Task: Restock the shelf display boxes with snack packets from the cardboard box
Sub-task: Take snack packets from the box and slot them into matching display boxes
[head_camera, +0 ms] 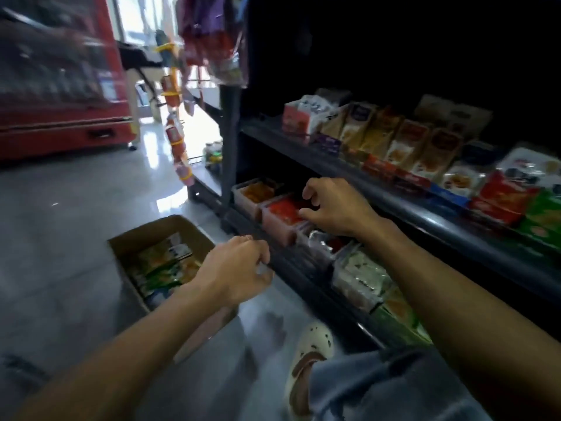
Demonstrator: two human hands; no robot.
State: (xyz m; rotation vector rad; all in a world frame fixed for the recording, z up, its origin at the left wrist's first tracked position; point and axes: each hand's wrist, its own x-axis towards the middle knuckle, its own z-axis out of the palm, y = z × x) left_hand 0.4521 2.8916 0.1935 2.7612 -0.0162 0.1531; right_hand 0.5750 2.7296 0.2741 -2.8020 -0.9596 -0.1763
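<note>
Right hand (337, 208) curled empty over red display box (280, 215); left hand (239, 268) loosely curled, empty, above cardboard box (145, 235).

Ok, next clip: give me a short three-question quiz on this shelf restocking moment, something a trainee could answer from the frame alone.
1. True or false: the cardboard box stands on the floor and has packets in it.
2. Which display box is the right hand over? A) the orange-filled box at the far end B) the red-filled box next to it C) the white-filled box nearer the camera
3. Fill in: the left hand is between the shelf edge and the ____ box.

Key
1. True; green and orange packets lie inside.
2. B.
3. Cardboard. Motion blur hides whether either hand has a grip on a packet.
</note>
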